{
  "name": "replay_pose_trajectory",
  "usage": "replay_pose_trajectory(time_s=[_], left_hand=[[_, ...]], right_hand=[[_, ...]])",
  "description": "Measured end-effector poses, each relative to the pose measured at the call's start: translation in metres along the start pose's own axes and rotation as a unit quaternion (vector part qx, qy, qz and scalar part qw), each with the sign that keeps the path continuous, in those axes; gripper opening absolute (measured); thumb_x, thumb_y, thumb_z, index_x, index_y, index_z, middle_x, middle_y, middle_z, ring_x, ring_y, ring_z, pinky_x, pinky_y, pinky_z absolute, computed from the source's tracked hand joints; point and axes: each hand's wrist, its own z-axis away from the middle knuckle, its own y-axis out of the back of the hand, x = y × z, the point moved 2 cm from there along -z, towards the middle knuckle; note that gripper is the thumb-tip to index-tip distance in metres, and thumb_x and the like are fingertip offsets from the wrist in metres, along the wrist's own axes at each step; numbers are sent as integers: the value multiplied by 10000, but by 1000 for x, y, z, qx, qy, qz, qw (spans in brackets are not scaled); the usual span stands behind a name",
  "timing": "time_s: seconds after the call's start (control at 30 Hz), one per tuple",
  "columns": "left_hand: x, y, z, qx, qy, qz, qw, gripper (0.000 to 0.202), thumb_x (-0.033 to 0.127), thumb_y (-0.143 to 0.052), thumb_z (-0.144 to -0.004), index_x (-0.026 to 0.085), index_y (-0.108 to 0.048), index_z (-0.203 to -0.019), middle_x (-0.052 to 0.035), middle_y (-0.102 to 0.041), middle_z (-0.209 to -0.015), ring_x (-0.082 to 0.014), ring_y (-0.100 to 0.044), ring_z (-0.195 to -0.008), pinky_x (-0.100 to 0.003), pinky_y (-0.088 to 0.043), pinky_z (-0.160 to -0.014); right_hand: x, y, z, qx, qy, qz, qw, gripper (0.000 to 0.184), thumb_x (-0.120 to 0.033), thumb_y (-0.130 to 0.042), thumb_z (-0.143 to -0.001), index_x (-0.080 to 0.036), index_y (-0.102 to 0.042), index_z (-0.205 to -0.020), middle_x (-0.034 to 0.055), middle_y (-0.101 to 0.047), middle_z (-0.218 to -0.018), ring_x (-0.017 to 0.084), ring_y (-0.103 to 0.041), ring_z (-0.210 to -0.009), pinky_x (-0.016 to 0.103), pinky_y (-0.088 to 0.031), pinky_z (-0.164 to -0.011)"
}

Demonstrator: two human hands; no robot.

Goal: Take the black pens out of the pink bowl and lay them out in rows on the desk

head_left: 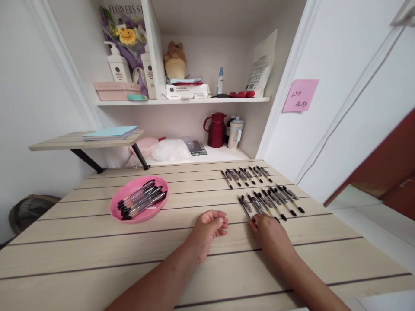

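My left hand [207, 231] rests on the wooden table [97, 250] with its fingers curled in and nothing showing in them. My right hand [269, 235] lies just to its right, its fingertips on the near end of the leftmost black pen [244, 207] of a row. That near row of pens [272, 199] holds several side by side. A second row of pens [246, 175] lies farther back. At the left stands a pink plate [138, 216] with several more black pens [142, 198] heaped in it.
A small raised shelf [65, 142] with a blue notebook stands at the back left. Behind the table, an alcove holds a red jug [216, 129], a cup, plastic bags, bottles and boxes. A pink note [300, 95] is stuck on the right wall.
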Motion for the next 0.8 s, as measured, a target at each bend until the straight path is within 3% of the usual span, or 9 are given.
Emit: replay_pose_trajectory(time_s=[0.33,0.5,0.6,0.7,0.73,0.8], left_hand=[[0,1,-1,-1,-5,-17,1000,295,244,-668,-630,122,-593,-887,-79,-609,-821,-130,-559,-716,-279,-431,-691],[1,-2,1,-14,-26,-64,998,279,259,-638,-651,127,-588,-892,-84,-611,-830,-135,-567,-713,-277,-436,-674],[14,-4,1,-4,-75,-158,985,267,262,-598,-679,127,-586,-909,-76,-613,-805,-129,-564,-699,-266,-433,-680],[49,9,0,37,-151,-326,933,262,241,-543,-707,139,-589,-945,-74,-624,-846,-144,-568,-766,-262,-429,-728],[65,18,1,59,-178,-393,900,269,221,-520,-712,149,-590,-962,-74,-629,-882,-151,-569,-802,-266,-424,-753],[99,43,6,113,-219,-543,803,314,203,-482,-725,184,-586,-1021,-70,-623,-986,-175,-559,-900,-288,-397,-817]], right_hand=[[-1,5,4,38,-5,3,999,227,-284,-399,-835,-172,-540,-698,85,-602,-737,177,-567,-616,267,-295,-513],[-11,15,27,78,2,-30,996,170,-305,-401,-836,-192,-479,-735,41,-586,-702,163,-567,-598,253,-288,-495],[-27,15,46,65,33,-63,995,199,-336,-386,-845,-212,-439,-700,-1,-564,-632,150,-559,-554,247,-271,-480],[-41,9,59,57,61,-72,994,230,-343,-364,-856,-220,-419,-669,-9,-562,-617,149,-557,-536,250,-248,-467],[-43,7,61,61,67,-71,993,227,-338,-362,-858,-221,-421,-672,-7,-568,-629,150,-561,-542,252,-245,-467],[-45,4,64,69,76,-70,992,210,-329,-363,-858,-223,-432,-691,-5,-579,-656,152,-568,-552,252,-245,-469]])
